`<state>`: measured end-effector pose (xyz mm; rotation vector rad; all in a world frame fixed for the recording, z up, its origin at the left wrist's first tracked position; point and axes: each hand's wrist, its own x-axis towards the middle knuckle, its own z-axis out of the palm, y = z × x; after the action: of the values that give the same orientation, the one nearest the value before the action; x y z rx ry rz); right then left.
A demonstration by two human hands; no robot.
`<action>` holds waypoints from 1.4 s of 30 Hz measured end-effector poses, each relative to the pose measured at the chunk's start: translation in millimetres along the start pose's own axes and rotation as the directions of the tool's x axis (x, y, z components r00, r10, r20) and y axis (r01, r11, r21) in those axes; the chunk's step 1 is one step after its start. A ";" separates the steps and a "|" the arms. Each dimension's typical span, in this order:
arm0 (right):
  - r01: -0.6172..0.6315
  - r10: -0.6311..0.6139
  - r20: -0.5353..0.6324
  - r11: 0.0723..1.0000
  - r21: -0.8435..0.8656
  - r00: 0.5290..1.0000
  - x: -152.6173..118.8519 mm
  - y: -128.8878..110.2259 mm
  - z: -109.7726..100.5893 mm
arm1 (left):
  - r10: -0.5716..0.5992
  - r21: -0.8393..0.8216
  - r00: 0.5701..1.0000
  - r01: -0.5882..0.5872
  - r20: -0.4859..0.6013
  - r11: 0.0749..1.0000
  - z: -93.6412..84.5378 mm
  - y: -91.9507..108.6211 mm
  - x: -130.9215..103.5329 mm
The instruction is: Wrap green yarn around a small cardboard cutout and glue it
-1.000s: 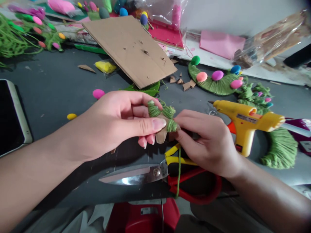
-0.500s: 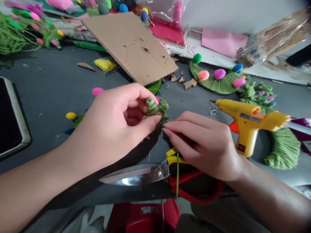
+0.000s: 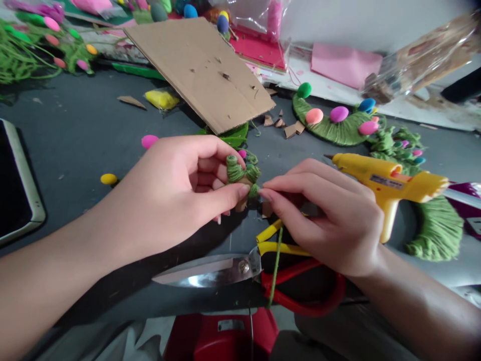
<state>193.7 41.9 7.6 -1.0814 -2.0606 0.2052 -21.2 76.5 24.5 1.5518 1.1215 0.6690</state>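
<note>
My left hand (image 3: 180, 185) is closed around a small cardboard piece wrapped in green yarn (image 3: 236, 173), gripping it between thumb and fingers. Bare brown cardboard shows at its lower part. Just right of it, my right hand (image 3: 323, 210) pinches the green yarn close to the wrapped piece. A loose tail of green yarn (image 3: 277, 265) hangs below the right hand, across the scissors' handles. Those scissors (image 3: 210, 271), with red and yellow handles, lie below both hands, blades pointing left. A yellow glue gun (image 3: 383, 180) rests beyond my right hand.
A cardboard sheet (image 3: 199, 70) lies behind my hands, with cardboard scraps beside it. Green yarn-wrapped crescents, one (image 3: 334, 125) bearing coloured ovals, are at the right. A phone (image 3: 18, 180) lies at the left edge. Yellow clay in a wrapper (image 3: 161, 99) sits behind.
My right hand has moved slightly right and up, away from the wrapped piece, still pinching the yarn. The piece has turned a little in my left hand, showing more cardboard.
</note>
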 end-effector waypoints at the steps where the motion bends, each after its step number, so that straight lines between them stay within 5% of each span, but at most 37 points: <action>1: -0.007 0.007 -0.007 1.000 0.002 1.000 0.6 -0.2 -0.5 | 0.007 -0.021 1.000 -0.007 0.010 1.000 -0.3 0.1 0.7; 2: -0.015 0.015 -0.013 1.000 0.004 1.000 1.2 -0.5 -0.9 | 0.061 -0.062 0.998 -0.060 0.012 0.996 -0.7 0.7 1.2; 7: -0.083 0.082 -0.036 0.997 -0.006 0.996 3.4 -2.5 -1.5 | -0.098 -0.043 0.992 0.101 0.080 0.994 -2.7 8.8 1.5; 12: -0.102 0.102 -0.009 0.995 0.011 0.995 3.0 0.2 -0.7 | -0.049 -0.069 0.996 0.044 -0.073 0.997 0.6 22.2 4.8; 16: -0.087 0.081 0.083 0.993 0.075 0.993 4.2 2.9 -1.2 | -0.027 -0.072 0.996 0.021 -0.081 0.997 6.3 31.8 9.7; 25: 0.076 -0.093 0.202 0.993 0.094 0.975 -2.4 6.9 2.8 | 0.030 -0.039 0.992 -0.035 -0.119 0.999 4.1 8.5 2.4; 30: 0.129 -0.129 0.155 0.992 0.010 0.979 -5.7 3.7 2.4 | 0.014 0.106 0.993 -0.001 -0.118 0.994 2.0 6.8 -3.5; 32: 0.105 -0.102 0.107 0.994 -0.016 0.989 -4.7 2.1 1.2 | 0.159 0.099 0.967 -0.141 -0.200 0.985 2.3 4.7 -3.7; 37: 0.043 -0.042 0.062 0.999 -0.007 0.997 -1.8 2.3 -0.7 | -0.035 0.016 0.998 0.035 0.048 0.999 -1.7 2.5 -0.8; 39: 0.023 -0.023 0.051 1.000 0.013 0.998 -1.0 2.8 -0.9 | 0.023 -0.080 0.997 -0.017 0.072 0.997 -4.3 4.6 1.2; 42: 0.000 -0.001 0.023 1.000 0.024 1.000 -0.4 2.9 -0.9 | -0.079 -0.091 0.988 0.092 0.133 0.992 -7.5 8.1 2.8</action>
<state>196.2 43.3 6.7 -1.0683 -2.0739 0.2426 -24.0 82.2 33.9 1.4354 1.0377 0.5490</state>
